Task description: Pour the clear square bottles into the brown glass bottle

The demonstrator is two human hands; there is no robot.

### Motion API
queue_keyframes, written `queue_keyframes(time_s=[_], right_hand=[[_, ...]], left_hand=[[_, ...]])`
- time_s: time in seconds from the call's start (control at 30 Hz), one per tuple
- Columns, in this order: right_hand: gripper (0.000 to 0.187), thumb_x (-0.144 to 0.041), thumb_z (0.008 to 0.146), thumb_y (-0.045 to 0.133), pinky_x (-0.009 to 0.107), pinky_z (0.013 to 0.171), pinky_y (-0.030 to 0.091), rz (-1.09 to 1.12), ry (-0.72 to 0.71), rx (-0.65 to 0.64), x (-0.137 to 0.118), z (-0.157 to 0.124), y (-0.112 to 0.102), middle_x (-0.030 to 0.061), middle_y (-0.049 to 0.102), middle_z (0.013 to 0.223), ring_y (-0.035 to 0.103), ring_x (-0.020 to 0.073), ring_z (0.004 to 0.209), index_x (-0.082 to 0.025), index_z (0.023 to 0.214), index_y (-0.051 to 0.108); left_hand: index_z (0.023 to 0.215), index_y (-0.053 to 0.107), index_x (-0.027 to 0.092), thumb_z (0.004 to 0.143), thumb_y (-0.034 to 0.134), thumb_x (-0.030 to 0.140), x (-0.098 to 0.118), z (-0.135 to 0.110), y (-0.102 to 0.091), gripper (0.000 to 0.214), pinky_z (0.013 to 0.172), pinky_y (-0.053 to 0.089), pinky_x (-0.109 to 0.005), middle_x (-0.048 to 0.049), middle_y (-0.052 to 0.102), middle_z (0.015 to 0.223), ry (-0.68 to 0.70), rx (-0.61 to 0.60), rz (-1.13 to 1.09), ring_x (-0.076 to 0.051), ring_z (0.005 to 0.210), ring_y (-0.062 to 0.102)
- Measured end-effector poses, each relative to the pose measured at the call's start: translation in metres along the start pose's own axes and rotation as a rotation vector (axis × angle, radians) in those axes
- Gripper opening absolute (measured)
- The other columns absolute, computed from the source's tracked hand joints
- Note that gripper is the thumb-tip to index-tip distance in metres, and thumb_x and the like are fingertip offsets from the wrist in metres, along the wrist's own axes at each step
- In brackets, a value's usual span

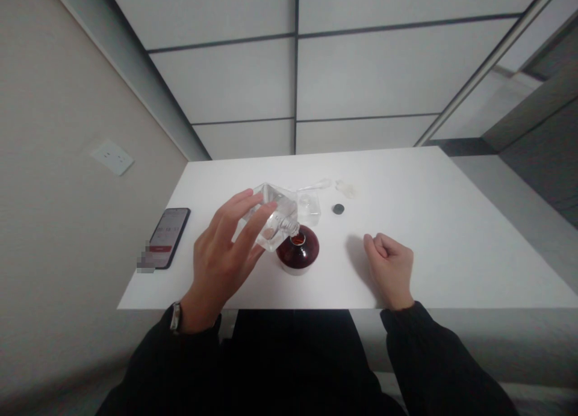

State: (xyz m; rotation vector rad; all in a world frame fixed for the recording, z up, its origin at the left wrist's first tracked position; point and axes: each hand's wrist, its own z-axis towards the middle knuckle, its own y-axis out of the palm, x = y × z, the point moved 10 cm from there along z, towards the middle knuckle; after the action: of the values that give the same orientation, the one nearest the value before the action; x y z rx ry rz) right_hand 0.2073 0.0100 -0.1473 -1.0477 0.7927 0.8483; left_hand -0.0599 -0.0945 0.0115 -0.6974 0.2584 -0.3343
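The round dark red bottle stands on the white worktop, near its front edge, and it is the landmark for all other things here. Its mouth is open and has a pale rim, and a little orange colour shows inside. I cannot tell if the dark colour comes from the glass or from a liquid. The left hands' fingers are not all visible, but the left hand is grasping a clear square bottle and holds it tilted just over the red bottle, with its threaded neck pointing down to the mouth. I cannot tell whether the neck touches the rim, or whether any liquid is running. The right hand lies on the worktop to the right of the red bottle, loosely clenched and holding nothing. Behind the red bottle are a small clear container and a clear dropper-like piece, and a small black round cap lies behind and to the right. A phone lies to the left of the red bottle, near the left edge of the worktop, beyond the left hand. The right part of the worktop reaches well past the right hand.
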Motion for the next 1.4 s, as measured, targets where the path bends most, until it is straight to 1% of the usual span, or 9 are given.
queue_keyframes(time_s=[0.1,0.23,0.53,0.83,1.07,1.23,1.4], right_hand=[[0.049,-0.038,0.087,0.06,0.03,0.051,0.022,0.002,-0.01,-0.003,-0.0006,-0.0002,0.0007,-0.0087,0.021,0.052,0.023,0.009,0.05,-0.028,0.059,0.021],[0.049,-0.037,0.087,0.061,0.028,0.051,0.022,0.003,-0.019,-0.006,-0.0008,-0.0005,0.0008,-0.0086,0.021,0.052,0.023,0.0085,0.051,-0.027,0.059,0.021],[0.05,-0.038,0.087,0.061,0.03,0.054,0.021,0.004,-0.011,-0.004,0.0001,-0.0005,-0.0001,-0.0085,0.02,0.053,0.022,0.0092,0.052,-0.027,0.059,0.021],[0.049,-0.038,0.087,0.06,0.03,0.053,0.022,-0.005,-0.002,-0.002,0.0006,-0.0003,-0.0005,-0.0084,0.021,0.053,0.023,0.0092,0.051,-0.028,0.059,0.021],[0.049,-0.038,0.087,0.06,0.03,0.052,0.021,-0.01,0.002,-0.006,0.0004,0.0,-0.0001,-0.0081,0.021,0.053,0.023,0.0096,0.051,-0.028,0.059,0.021],[0.049,-0.038,0.087,0.06,0.03,0.053,0.021,-0.009,-0.003,-0.008,0.0001,0.0002,0.0,-0.0082,0.021,0.053,0.023,0.0094,0.052,-0.028,0.059,0.021],[0.049,-0.038,0.087,0.06,0.031,0.053,0.021,-0.01,-0.005,-0.011,0.0,0.0005,0.0004,-0.0083,0.021,0.052,0.023,0.0096,0.052,-0.028,0.058,0.022]], left_hand=[[0.139,0.06,0.014,0.091,0.079,0.009,0.0012,0.0005,-0.0016,0.051,0.111,0.062,-0.041,-0.017,0.071,0.132,0.013,0.014,0.01,-0.03,0.132,0.07],[0.137,0.061,0.013,0.09,0.08,0.009,0.0016,0.001,-0.0014,0.051,0.111,0.062,-0.041,-0.0174,0.071,0.132,0.014,0.018,0.015,-0.031,0.132,0.07],[0.139,0.06,0.015,0.092,0.079,0.01,0.0006,-0.0002,-0.0013,0.051,0.111,0.062,-0.042,-0.0168,0.071,0.132,0.004,0.014,0.005,-0.03,0.134,0.069],[0.145,0.057,0.02,0.093,0.077,0.01,-0.0001,0.0002,-0.0008,0.057,0.112,0.062,-0.041,-0.0147,0.07,0.136,-0.007,0.014,-0.014,-0.029,0.136,0.068],[0.146,0.056,0.019,0.093,0.076,0.01,0.0004,0.0006,-0.0006,0.057,0.112,0.062,-0.045,-0.016,0.07,0.135,0.003,0.013,-0.025,-0.031,0.136,0.068],[0.147,0.055,0.021,0.093,0.077,0.012,0.0001,-0.0003,0.0009,0.06,0.112,0.062,-0.043,-0.0142,0.07,0.136,0.0,0.006,-0.007,-0.03,0.136,0.068],[0.145,0.056,0.021,0.094,0.076,0.012,0.0007,0.0002,0.0004,0.056,0.111,0.062,-0.041,-0.0135,0.07,0.135,0.002,0.014,0.006,-0.029,0.135,0.068]])
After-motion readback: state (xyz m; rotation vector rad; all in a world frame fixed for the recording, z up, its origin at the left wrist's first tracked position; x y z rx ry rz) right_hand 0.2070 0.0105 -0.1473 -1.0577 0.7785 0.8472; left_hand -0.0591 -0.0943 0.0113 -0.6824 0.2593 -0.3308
